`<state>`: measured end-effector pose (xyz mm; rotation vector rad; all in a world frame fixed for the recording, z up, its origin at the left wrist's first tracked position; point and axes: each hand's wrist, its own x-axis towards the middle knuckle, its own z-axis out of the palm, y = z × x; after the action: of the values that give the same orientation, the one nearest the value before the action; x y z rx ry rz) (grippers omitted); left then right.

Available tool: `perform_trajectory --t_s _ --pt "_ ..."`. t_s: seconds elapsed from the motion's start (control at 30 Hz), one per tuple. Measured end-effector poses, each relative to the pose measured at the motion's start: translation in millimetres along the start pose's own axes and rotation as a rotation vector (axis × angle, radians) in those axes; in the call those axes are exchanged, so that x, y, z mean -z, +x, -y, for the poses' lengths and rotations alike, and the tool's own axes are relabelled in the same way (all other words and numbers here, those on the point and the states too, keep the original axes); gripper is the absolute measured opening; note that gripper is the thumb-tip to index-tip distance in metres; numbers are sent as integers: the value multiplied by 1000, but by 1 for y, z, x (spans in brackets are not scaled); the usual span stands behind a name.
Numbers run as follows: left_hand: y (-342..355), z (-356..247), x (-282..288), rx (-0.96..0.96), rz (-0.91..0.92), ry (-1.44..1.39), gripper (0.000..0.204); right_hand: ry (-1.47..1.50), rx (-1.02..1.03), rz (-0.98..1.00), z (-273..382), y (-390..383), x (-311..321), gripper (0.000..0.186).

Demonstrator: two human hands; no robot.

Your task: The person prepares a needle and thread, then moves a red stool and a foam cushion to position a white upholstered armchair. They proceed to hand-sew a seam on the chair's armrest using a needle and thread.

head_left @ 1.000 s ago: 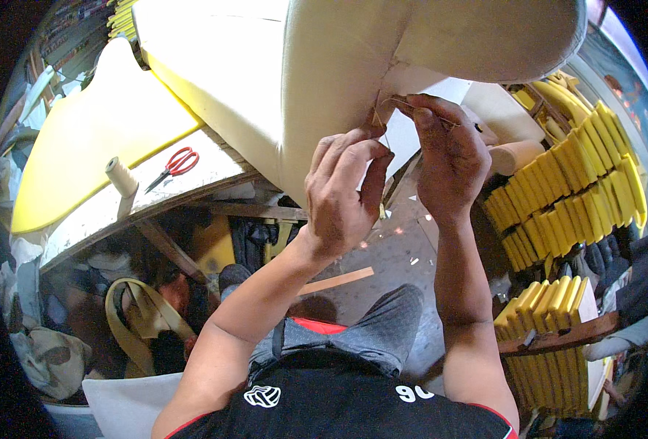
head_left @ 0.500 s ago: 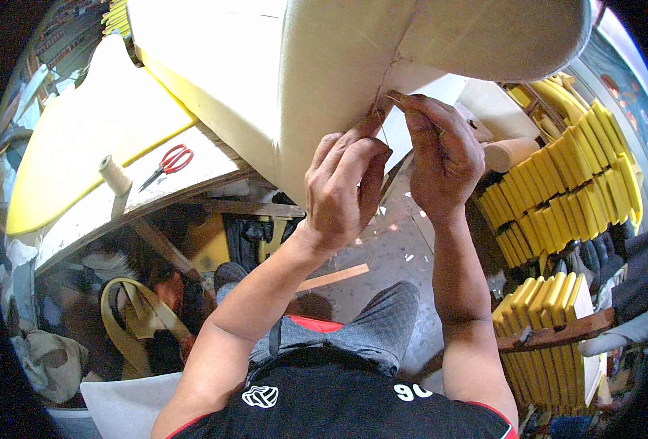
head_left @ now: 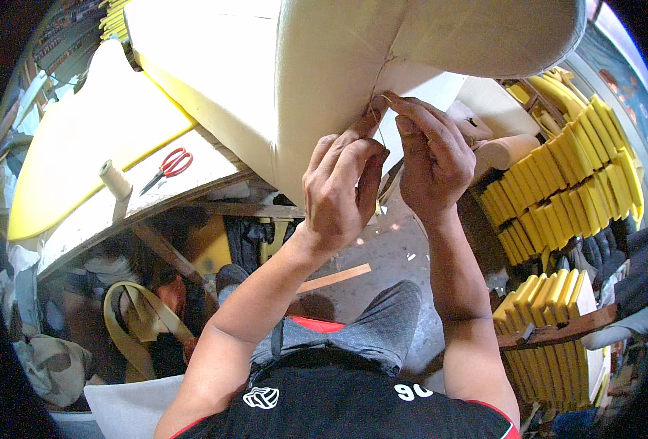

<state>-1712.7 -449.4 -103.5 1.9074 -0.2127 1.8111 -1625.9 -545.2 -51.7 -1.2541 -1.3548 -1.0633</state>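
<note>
A large cream-covered padded piece (head_left: 324,80) rises before me, with a seam (head_left: 382,69) running down the fold where a rounded part joins it. My left hand (head_left: 340,183) is closed, its index finger reaching up to the seam's lower end and its thumb curled below; whatever it pinches is hidden. At the same spot, my right hand (head_left: 433,150) pinches a fine pale thread (head_left: 380,126) that loops from the seam and hangs past the left fingers. Whether a needle is in the right fingertips is too small to tell.
On the white work board at left stand a thread spool (head_left: 115,180) and red-handled scissors (head_left: 167,170), beside a yellow-edged panel (head_left: 82,154). Yellow foam pieces (head_left: 558,190) are stacked at right. A wooden strip (head_left: 335,278) lies on the floor below my hands.
My right hand has shifted slightly left and down, closer to the left hand. The left hand stays by the seam; the view has moved a little.
</note>
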Motion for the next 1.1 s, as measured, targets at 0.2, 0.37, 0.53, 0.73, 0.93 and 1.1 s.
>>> perform_trajectory --t_s 0.2,0.37,0.53,0.73,0.93,1.1 --pt "1 0 -1 -11 -22 -9 16 -46 1 39 2 4 1 14" --pt "0 0 0 4 -4 3 16 -95 -141 163 5 17 12 10" --pt "-2 1 -3 1 -29 7 14 -75 -274 271 4 30 17 12" --pt "-1 -2 -3 15 -28 30 13 53 -280 361 -9 38 22 16" --pt "-2 -3 0 24 13 35 14 78 -301 243 -2 25 17 14" --pt "-3 -1 2 16 10 38 14 46 -198 242 -3 21 17 12"
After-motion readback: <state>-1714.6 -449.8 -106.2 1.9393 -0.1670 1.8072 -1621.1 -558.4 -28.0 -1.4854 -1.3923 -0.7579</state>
